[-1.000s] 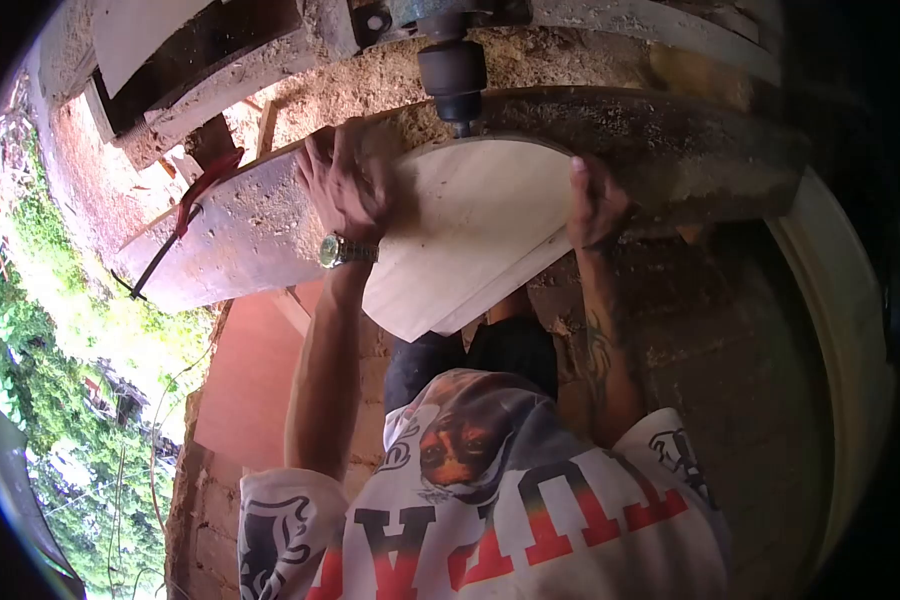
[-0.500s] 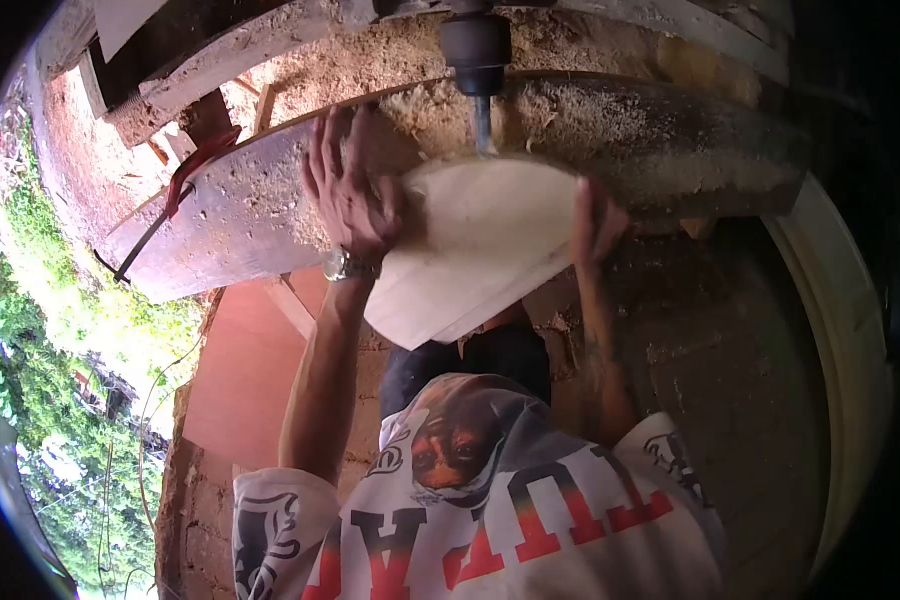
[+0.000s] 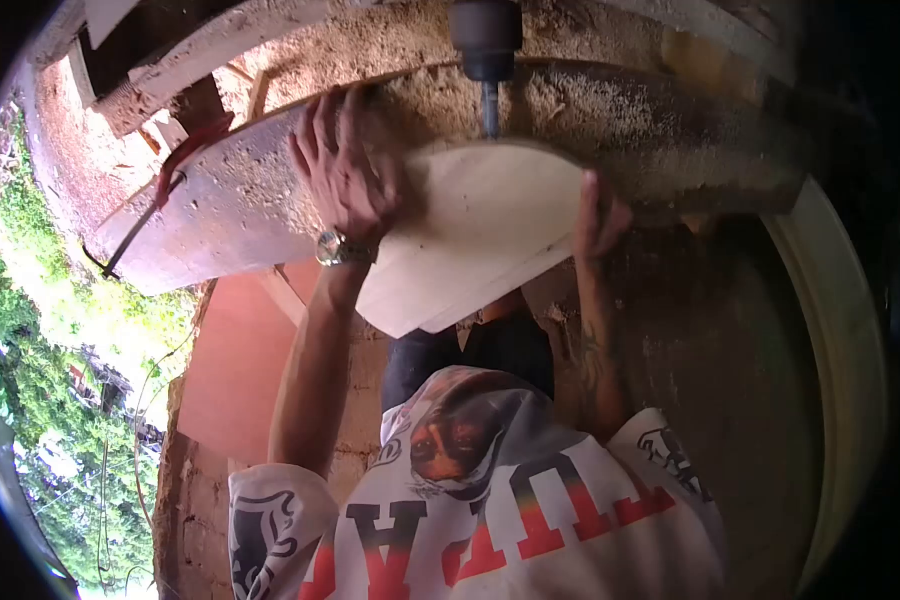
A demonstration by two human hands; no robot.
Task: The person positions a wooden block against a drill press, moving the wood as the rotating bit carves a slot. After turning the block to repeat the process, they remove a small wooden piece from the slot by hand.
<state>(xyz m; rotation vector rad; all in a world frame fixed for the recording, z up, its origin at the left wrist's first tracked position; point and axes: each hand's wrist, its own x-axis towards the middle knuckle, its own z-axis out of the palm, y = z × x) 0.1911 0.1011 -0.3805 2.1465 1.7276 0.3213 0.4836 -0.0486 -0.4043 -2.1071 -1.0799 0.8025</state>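
Observation:
A pale wooden board (image 3: pixel 475 225) with a curved far edge lies partly on the dark worktable, its near end sticking out over the table's front. My right hand (image 3: pixel 600 220) grips its right edge, thumb on top and the other fingers mostly hidden. My left hand (image 3: pixel 345 175), with a watch (image 3: pixel 340 248) at the wrist, rests on the tabletop at the board's left edge, fingers stretched out and spread. A black drill chuck (image 3: pixel 486 40) hangs above, and its slim metal bit (image 3: pixel 490 108) comes down right at the board's curved far edge.
Sawdust (image 3: pixel 610 115) covers much of the curved worktable (image 3: pixel 210 235). A red-handled clamp (image 3: pixel 175 165) sits at the table's left side. Wood offcuts (image 3: pixel 180 105) lie at the back left. Below stands a reddish panel (image 3: pixel 235 370) against a brick wall.
The view has shifted slightly. The board has turned a little under the bit, its near left corner moving left, and my left hand has shifted slightly left with it. My right hand keeps its grip.

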